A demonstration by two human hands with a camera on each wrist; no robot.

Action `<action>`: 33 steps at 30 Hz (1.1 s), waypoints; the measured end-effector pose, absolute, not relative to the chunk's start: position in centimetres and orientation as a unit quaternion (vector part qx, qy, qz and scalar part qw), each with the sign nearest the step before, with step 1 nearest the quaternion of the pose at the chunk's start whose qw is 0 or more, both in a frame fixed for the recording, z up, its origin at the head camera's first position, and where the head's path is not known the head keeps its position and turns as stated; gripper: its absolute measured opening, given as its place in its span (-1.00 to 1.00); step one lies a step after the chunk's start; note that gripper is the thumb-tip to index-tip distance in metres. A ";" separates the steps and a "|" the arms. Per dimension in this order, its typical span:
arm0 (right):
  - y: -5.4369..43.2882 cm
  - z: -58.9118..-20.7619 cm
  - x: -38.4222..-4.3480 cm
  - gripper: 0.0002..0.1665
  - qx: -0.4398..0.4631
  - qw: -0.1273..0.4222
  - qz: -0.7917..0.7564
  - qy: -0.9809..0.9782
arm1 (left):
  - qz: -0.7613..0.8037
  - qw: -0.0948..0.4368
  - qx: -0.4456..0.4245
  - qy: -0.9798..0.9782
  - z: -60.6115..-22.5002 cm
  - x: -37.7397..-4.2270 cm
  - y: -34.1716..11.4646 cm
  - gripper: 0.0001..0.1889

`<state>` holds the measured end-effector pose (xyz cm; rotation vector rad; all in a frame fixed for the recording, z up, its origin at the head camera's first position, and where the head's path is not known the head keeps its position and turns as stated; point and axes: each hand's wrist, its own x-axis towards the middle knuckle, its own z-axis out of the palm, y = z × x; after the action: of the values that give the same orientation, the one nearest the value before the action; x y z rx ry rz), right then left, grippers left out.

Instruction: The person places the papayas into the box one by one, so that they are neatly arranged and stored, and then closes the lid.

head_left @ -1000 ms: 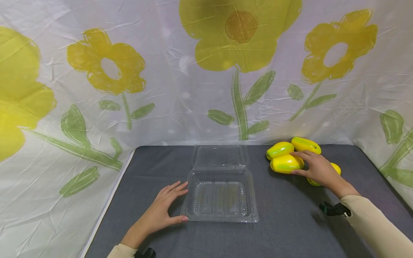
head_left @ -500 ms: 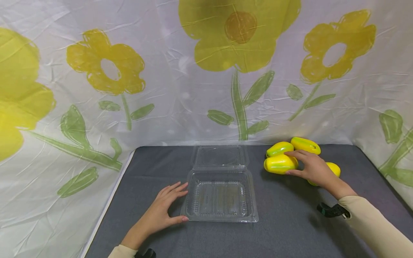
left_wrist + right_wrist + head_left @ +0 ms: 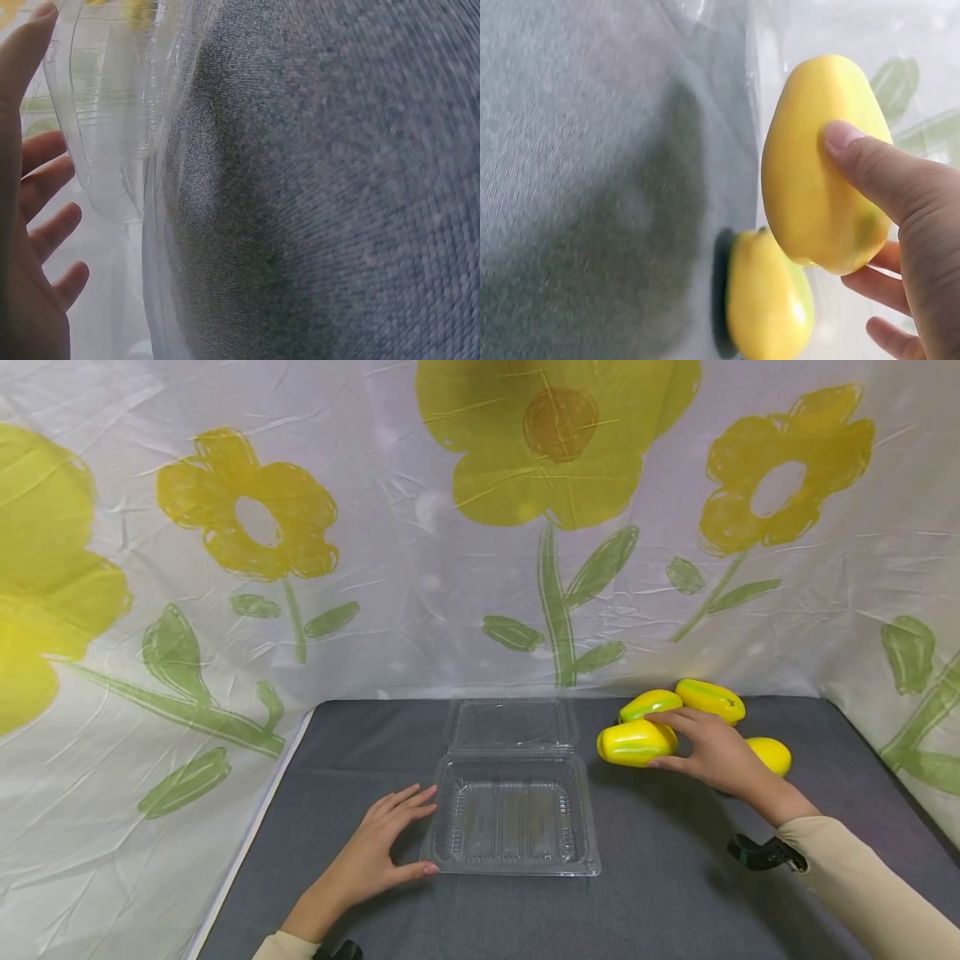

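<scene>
A glossy, oblong yellow fruit point(image 3: 633, 743) with a green streak lies sideways in the grip of a right hand point(image 3: 708, 747), raised, to the right of a clear plastic container point(image 3: 517, 870). The container sits upright and open, ribbed base showing, hinged lid point(image 3: 513, 724) folded back, a left hand point(image 3: 378, 843) at its left edge.

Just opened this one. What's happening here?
A person's right hand grips a yellow fruit, held just off the gray cloth. Three similar fruits lie around that hand. The left hand is spread at the left edge of a clear plastic container, which stands open and empty, its lid folded back.
</scene>
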<state>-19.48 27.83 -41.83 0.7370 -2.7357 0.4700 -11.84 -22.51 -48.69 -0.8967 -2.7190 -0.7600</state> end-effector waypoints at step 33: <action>22.0 -39.5 -18.2 -0.17 0.245 0.091 0.211 -0.942 | -0.233 0.099 -0.298 -0.920 -48.1 -11.2 -22.2 -0.21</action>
<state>-18.22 22.03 -39.50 0.7285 -2.8000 0.6264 -11.16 -22.23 -48.08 -0.8818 -2.7215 -0.6889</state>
